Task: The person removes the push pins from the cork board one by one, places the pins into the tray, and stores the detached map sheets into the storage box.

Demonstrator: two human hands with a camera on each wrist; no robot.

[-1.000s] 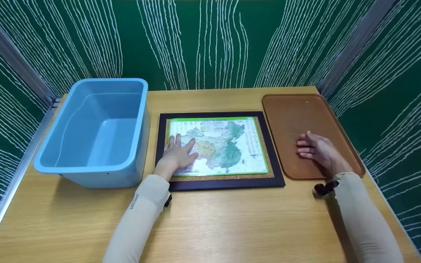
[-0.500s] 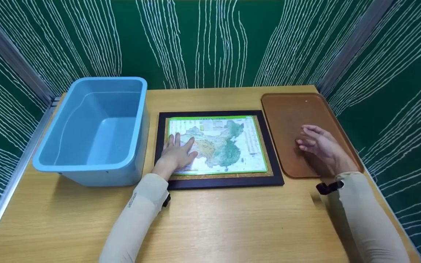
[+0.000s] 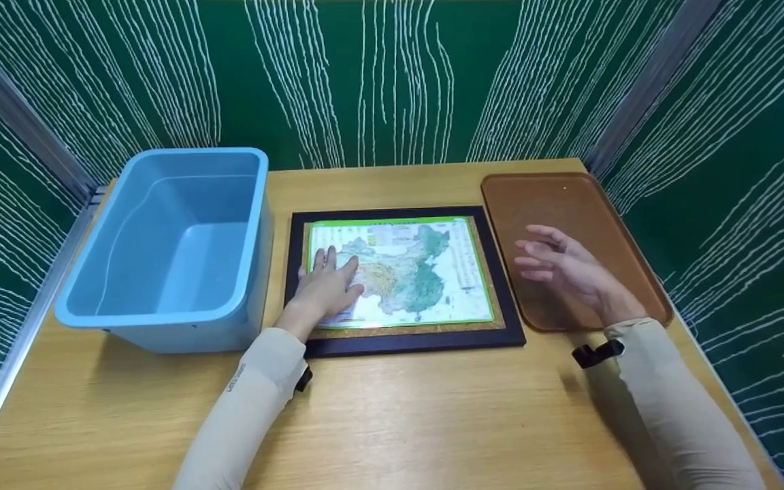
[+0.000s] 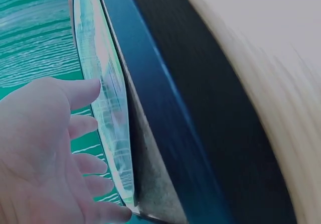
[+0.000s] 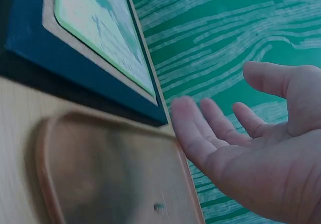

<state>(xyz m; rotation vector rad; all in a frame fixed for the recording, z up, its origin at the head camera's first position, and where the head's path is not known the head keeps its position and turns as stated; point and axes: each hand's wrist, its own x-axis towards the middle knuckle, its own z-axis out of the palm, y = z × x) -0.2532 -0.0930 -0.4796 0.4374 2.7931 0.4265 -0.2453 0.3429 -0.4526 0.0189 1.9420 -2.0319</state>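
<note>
My left hand point(image 3: 327, 289) lies with spread fingers on the left part of a laminated map point(image 3: 426, 279) with a green border. Beneath the map is a cork board point(image 3: 399, 332) in a dark frame point(image 3: 405, 342). In the left wrist view the fingertips meet the map's edge side, the thumb held apart. Over the left part of a brown tray point(image 3: 589, 211) hovers my right hand point(image 3: 572, 272), fingers loosely bent. The right wrist view shows its thumb apart from the fingers and nothing between them. A tiny object point(image 5: 159, 207), too small to identify, lies on the tray.
A deep blue plastic tub point(image 3: 160, 318) stands left of the frame. Green walls point(image 3: 392, 82) with white wavy lines enclose the wooden table point(image 3: 419, 422) at the back and sides. The tray sits close to the frame's right side.
My right hand has lifted slightly and shifted left across the tray toward the frame, its thumb and fingers parting. My left hand stays on the map.
</note>
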